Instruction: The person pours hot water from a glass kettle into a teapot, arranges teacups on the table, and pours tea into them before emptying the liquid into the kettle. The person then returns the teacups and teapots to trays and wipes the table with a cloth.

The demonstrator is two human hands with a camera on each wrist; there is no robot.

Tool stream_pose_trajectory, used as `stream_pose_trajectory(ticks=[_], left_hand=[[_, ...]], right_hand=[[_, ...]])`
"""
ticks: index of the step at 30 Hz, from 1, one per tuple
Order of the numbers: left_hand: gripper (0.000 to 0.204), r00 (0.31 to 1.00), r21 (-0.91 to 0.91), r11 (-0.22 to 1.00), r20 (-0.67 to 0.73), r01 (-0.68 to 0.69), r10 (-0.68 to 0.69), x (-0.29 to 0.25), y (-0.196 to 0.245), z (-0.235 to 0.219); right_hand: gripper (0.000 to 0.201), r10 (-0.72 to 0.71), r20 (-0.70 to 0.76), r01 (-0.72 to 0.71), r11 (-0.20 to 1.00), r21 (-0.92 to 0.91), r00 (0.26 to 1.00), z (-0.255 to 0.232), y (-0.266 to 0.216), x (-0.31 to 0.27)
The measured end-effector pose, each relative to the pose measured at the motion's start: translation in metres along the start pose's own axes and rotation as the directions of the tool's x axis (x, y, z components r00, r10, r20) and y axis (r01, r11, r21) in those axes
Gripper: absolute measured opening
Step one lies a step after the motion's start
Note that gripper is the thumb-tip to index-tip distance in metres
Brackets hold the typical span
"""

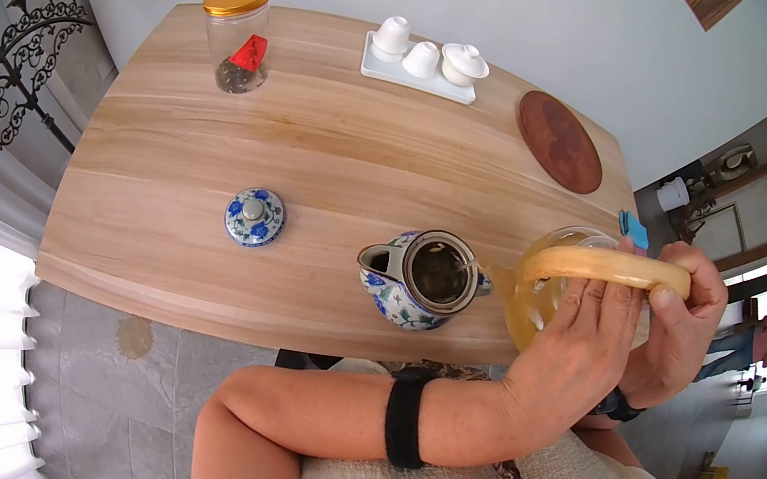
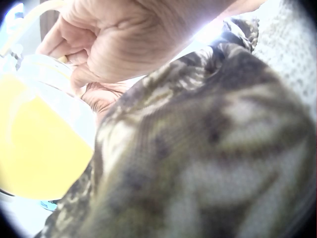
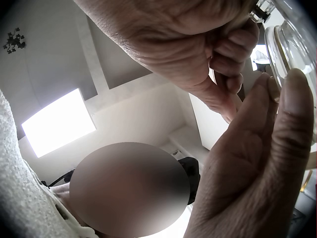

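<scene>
My right hand (image 1: 675, 333) grips the arched wooden handle (image 1: 601, 266) of a glass teapot (image 1: 523, 313), fingers curled round its end. Yellow liquid fills the tilted glass pot (image 2: 37, 144). At its top, my left hand (image 1: 569, 345) holds the lid between thumb and fingers, with most of the lid hidden under that hand. Left of the glass pot stands a blue-and-white porcelain teapot (image 1: 405, 305), lidless, with dark liquid inside. The glass pot's spout side leans over its open mouth, and a thin stream shows there. The porcelain lid (image 1: 255, 217) lies farther left on the table.
On the wooden table (image 1: 318, 149) stands a gold-lidded jar (image 1: 240, 35) with dark leaves and a red label. White cups sit on a white tray (image 1: 450, 91) near the wall. A brown oval board (image 1: 560, 141) and a blue item (image 1: 632, 228) lie at the right end.
</scene>
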State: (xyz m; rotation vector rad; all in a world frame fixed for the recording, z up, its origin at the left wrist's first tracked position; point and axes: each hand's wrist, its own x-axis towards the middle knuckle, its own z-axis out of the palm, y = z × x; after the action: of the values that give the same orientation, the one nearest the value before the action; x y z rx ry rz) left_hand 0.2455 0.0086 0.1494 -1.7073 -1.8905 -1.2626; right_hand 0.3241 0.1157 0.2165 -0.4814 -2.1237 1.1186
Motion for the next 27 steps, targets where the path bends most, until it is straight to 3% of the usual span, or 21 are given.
stream_pose_trajectory(ticks=[27], left_hand=[[0.059, 0.999, 0.0, 1.0, 0.039, 0.013, -0.013, 0.0002, 0.0031, 0.0008]], right_hand=[[0.031, -0.006, 0.026, 0.006, 1.0, 0.024, 1.0, -0.0094, 0.0017, -0.0011]])
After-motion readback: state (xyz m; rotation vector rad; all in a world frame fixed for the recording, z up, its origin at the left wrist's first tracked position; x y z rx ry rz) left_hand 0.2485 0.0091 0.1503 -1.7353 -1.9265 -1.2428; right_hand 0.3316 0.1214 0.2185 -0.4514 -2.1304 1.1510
